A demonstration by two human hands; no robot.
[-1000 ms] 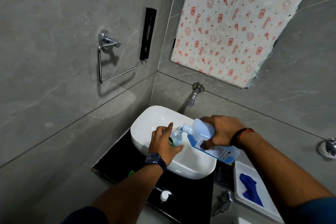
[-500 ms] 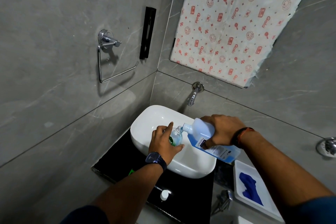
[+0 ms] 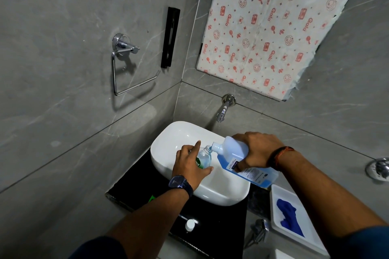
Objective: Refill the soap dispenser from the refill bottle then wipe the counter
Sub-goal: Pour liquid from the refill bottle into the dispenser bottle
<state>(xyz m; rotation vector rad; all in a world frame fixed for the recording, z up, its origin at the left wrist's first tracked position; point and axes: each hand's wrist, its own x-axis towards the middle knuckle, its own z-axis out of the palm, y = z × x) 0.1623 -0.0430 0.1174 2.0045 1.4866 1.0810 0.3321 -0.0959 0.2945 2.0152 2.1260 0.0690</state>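
Observation:
Over the white basin (image 3: 168, 143) my left hand (image 3: 190, 167) grips a small clear soap dispenser (image 3: 204, 157) with a green label, its neck uncapped. My right hand (image 3: 255, 152) holds the refill bottle (image 3: 233, 153), pale blue with blue liquid and a printed label, tipped to the left so its mouth meets the dispenser's neck. A white cap with a pump tube (image 3: 190, 224) lies on the black counter (image 3: 130, 187) in front of the basin. A blue cloth (image 3: 289, 216) lies in a white tray (image 3: 303, 235) at the lower right.
A chrome tap (image 3: 224, 109) juts from the grey wall above the basin. A chrome towel ring (image 3: 126, 65) and a black bar (image 3: 170, 38) hang on the left wall. A red-patterned sheet (image 3: 273, 27) covers the wall above. Chrome fittings (image 3: 257, 231) sit below the tray.

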